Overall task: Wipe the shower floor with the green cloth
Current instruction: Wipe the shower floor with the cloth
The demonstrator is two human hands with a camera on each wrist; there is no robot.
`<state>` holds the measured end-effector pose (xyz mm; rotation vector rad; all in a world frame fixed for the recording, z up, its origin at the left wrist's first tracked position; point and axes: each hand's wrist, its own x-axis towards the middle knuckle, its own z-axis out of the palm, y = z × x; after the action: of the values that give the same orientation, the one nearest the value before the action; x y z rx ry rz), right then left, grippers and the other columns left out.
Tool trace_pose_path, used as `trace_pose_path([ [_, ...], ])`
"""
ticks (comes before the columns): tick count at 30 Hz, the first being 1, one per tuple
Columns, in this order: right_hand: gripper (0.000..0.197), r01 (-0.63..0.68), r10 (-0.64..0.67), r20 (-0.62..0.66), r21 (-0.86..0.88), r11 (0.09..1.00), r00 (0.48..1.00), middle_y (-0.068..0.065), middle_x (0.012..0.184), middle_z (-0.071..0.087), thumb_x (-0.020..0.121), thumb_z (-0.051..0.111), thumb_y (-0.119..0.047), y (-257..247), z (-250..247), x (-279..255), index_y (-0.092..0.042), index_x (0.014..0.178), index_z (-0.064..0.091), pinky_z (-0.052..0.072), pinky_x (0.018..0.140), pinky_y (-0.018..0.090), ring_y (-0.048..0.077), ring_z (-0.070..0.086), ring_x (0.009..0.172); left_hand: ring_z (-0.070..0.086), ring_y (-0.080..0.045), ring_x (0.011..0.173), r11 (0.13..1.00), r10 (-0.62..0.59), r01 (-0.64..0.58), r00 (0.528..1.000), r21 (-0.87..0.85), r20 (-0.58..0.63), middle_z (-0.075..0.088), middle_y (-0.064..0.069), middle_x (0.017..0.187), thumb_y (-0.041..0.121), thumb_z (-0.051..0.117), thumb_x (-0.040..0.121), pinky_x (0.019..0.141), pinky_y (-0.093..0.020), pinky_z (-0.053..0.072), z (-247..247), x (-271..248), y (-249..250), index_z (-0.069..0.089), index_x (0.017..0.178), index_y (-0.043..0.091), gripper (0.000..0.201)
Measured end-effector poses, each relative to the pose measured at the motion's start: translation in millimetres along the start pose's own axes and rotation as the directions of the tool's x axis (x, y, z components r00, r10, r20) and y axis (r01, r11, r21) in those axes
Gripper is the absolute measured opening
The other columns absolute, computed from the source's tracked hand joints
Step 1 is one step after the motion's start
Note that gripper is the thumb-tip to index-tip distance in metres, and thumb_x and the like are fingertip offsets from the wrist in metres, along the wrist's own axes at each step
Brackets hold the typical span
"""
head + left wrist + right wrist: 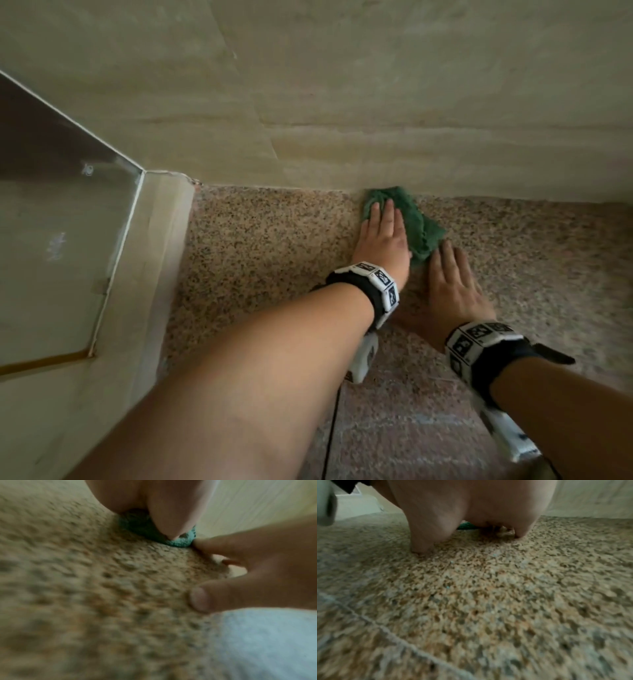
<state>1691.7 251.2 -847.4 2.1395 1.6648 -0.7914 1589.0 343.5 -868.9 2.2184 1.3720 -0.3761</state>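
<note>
Left hand (383, 240) flat on green cloth (416, 222) against wall (342, 102); right hand (452, 291) flat, fingers spread, on speckled shower floor (260, 246), fingertips touching cloth.

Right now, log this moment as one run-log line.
left hand: flat, pressing green cloth | right hand: flat on shower floor, fingertips at cloth edge | cloth: against wall base

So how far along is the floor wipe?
Done: cannot tell; no wiped patch stands out. In hand: left hand presses the green cloth flat at the wall's foot; right hand rests on the shower floor beside it. Left: seemingly the remaining speckled floor.
</note>
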Motion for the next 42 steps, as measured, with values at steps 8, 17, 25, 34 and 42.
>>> trace_pose_path([
  [8, 0.142, -0.007, 0.007, 0.034, 0.004, 1.000, 0.999, 0.006, 0.158, -0.032, 0.066, 0.059, -0.085, -5.5, -4.6, 1.0, -0.011, 0.151, -0.027, 0.000, 0.123, 0.043, 0.029, -0.022, 0.148, -0.013, -0.029, 0.151, 0.961, -0.275, 0.273, 0.958, -0.028, -0.082, -0.018, -0.010, 0.164, 0.043, 0.035, 0.104, 0.124, -0.044, -0.003, -6.7, -35.8, -82.2, -0.006, 0.157, 0.008, 0.075],
  [17, 0.139, 0.016, -0.018, 0.067, 0.038, 0.999, 0.998, 0.001, 0.158, -0.032, 0.067, 0.064, -0.080, -2.1, -8.4, 2.4, -0.015, 0.151, -0.026, 0.006, 0.123, 0.043, 0.028, -0.023, 0.148, -0.004, -0.034, 0.152, 0.839, -0.543, 0.533, 0.835, -0.110, -0.093, -0.008, -0.015, 0.165, 0.036, 0.040, 0.105, 0.124, -0.041, 0.007, -17.2, -45.6, -130.6, 0.000, 0.156, -0.001, 0.074],
  [25, 0.132, 0.092, -0.096, 0.060, 0.067, 0.993, 0.994, -0.004, 0.157, -0.035, 0.072, 0.063, -0.077, 16.3, -5.5, 3.3, -0.020, 0.152, -0.025, 0.007, 0.123, 0.040, 0.022, -0.026, 0.147, -0.003, -0.035, 0.152, 0.924, -0.378, 0.364, 0.915, -0.115, -0.143, -0.001, -0.016, 0.165, 0.037, 0.042, 0.103, 0.124, -0.042, 0.007, -18.5, -4.5, -52.7, 0.006, 0.156, 0.000, 0.074],
  [34, 0.129, 0.188, -0.188, 0.031, 0.009, 0.982, 0.982, -0.006, 0.158, -0.030, 0.073, 0.061, -0.077, 42.9, -6.0, 0.3, -0.020, 0.153, -0.023, 0.005, 0.124, 0.038, 0.017, -0.024, 0.148, -0.002, -0.037, 0.151, 0.966, -0.259, 0.256, 0.956, -0.043, -0.136, 0.003, -0.017, 0.164, 0.036, 0.043, 0.104, 0.123, -0.046, 0.007, -5.7, 12.6, 6.5, 0.006, 0.156, 0.002, 0.073],
  [42, 0.127, 0.084, -0.084, -0.001, 0.059, 0.995, 0.996, 0.002, 0.162, -0.021, 0.073, 0.057, -0.080, 60.8, -0.5, -9.8, -0.012, 0.156, -0.012, 0.000, 0.123, 0.034, 0.017, -0.022, 0.148, -0.005, -0.035, 0.151, 0.999, 0.031, -0.030, 0.999, 0.016, -0.038, 0.001, -0.010, 0.166, 0.019, 0.035, 0.104, 0.123, -0.045, 0.003, -0.6, 23.5, 65.5, 0.008, 0.157, 0.006, 0.061],
])
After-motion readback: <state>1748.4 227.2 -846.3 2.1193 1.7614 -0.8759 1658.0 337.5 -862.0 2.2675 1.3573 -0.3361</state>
